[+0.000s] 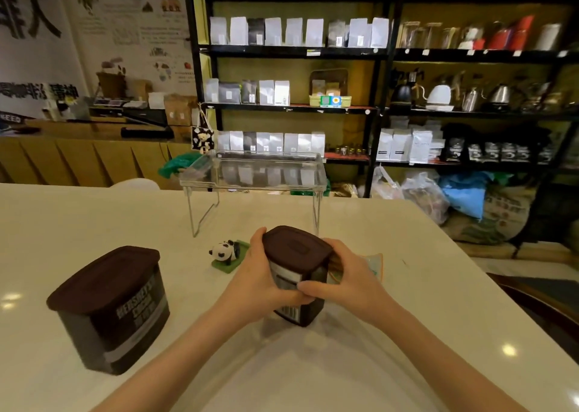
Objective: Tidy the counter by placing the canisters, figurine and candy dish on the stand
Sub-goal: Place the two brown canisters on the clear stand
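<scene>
Item: brown-lidded cocoa canister, clasped at both flanks by left hand and right hand, base apparently on the counter. Handling, as judged: lift level, clear the rim of the clear stand directly beyond the grip. Panda figurine just beyond-left; second canister well left; candy dish behind right hand

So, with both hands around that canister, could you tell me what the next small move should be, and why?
Probably lift the canister and carry it forward onto the clear stand. The left hand and right hand already wrap its sides in a firm-looking grip, and the stand's top is bare. Lift high enough to pass over the panda figurine, which sits between it and the stand.
</scene>
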The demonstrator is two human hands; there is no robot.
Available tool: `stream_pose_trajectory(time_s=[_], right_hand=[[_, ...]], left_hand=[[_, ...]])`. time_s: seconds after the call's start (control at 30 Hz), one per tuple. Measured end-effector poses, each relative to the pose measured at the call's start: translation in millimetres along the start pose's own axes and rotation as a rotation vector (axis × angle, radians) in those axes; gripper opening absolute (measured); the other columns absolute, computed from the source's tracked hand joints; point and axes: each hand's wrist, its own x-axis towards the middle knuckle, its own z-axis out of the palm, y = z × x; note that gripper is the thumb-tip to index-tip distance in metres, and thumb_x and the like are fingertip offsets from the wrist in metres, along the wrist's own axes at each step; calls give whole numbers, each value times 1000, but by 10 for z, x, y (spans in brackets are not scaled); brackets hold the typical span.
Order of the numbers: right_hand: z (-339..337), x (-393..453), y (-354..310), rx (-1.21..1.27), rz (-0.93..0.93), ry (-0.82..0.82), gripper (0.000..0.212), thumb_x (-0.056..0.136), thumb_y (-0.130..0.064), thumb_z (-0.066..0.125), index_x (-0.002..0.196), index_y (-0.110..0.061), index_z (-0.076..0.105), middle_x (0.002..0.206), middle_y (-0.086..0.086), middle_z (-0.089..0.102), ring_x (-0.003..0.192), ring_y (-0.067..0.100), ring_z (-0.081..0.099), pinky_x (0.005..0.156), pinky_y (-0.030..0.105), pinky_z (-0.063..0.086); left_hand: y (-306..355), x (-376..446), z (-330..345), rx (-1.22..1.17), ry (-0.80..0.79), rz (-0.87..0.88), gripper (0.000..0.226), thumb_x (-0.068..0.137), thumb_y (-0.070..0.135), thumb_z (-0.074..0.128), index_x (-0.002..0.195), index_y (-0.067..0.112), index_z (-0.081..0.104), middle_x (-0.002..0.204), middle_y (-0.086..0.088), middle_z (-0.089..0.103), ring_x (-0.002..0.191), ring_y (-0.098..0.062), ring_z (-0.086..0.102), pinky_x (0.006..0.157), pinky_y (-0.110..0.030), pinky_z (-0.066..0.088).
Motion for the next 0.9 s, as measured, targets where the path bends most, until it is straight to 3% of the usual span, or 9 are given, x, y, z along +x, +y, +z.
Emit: stream_pose_trajectory(time_s=[0.13,0.23,0.37,0.47,0.53,0.6,0.7,0.8,0.9], right_hand=[[-28,83,-143,-67,-15,15,65,57,-31,83,113,-31,50,106,-11,65,100,4,60,85,25,53],[-88,174,-363,-67,-40,-1,58,57,-29,83,106,-34,51,96,-19,64,94,0,61,78,18,54],[-168,350,-784,-40,-135,-11,59,56,-29,83,108,-33,55,101,-14,66,98,4,62,79,24,57],[-186,561,-1085,-50,-212,10,62,52,-42,80,107,-32,55,100,-17,66,98,3,61,80,24,55],[-180,735,-1241,-35,-245,53,68,44,-51,75,106,-30,56,98,-19,65,95,0,61,76,19,52],[-171,928,-1377,-21,-281,94,66,45,-50,74,104,-29,55,93,-22,63,91,-3,60,68,11,52],[-135,1255,-1537,-2,-317,142,56,57,-36,80,106,-26,55,87,-23,60,83,-5,58,57,0,47],[-65,1603,-1645,15,-312,170,56,59,-34,80,108,-23,55,86,-21,61,80,-2,59,51,1,46],[25,1905,-1699,17,-300,199,58,59,-36,80,109,-22,55,87,-18,61,80,-2,59,50,3,47]], left_hand=[[97,-19,-125,-11,3,-7,127,49,29,88,142,25,1,132,6,43,119,-11,44,99,-26,40],[246,-30,-301,-27,31,10,125,49,30,87,142,27,5,118,14,41,115,-10,44,94,-25,42],[504,2,-642,-44,100,92,119,49,27,87,139,30,9,98,32,40,92,6,47,79,-11,43],[689,140,-971,-15,83,118,118,53,26,85,141,29,6,100,27,40,100,0,44,80,-14,43],[796,288,-1205,4,51,117,117,56,26,84,141,30,4,93,31,38,95,2,46,75,-14,44],[887,468,-1423,15,23,123,116,58,25,83,141,29,3,104,25,46,90,4,47,76,-15,44],[995,763,-1712,42,18,115,116,62,22,81,142,26,-2,117,8,43,104,-7,43,87,-25,39],[1041,1060,-1943,30,-3,98,120,65,15,79,143,25,-12,113,7,39,104,-9,42,89,-27,38],[1016,1319,-2131,-4,-25,105,123,66,6,77,141,27,-18,136,-3,41,106,-11,43,94,-31,40]])
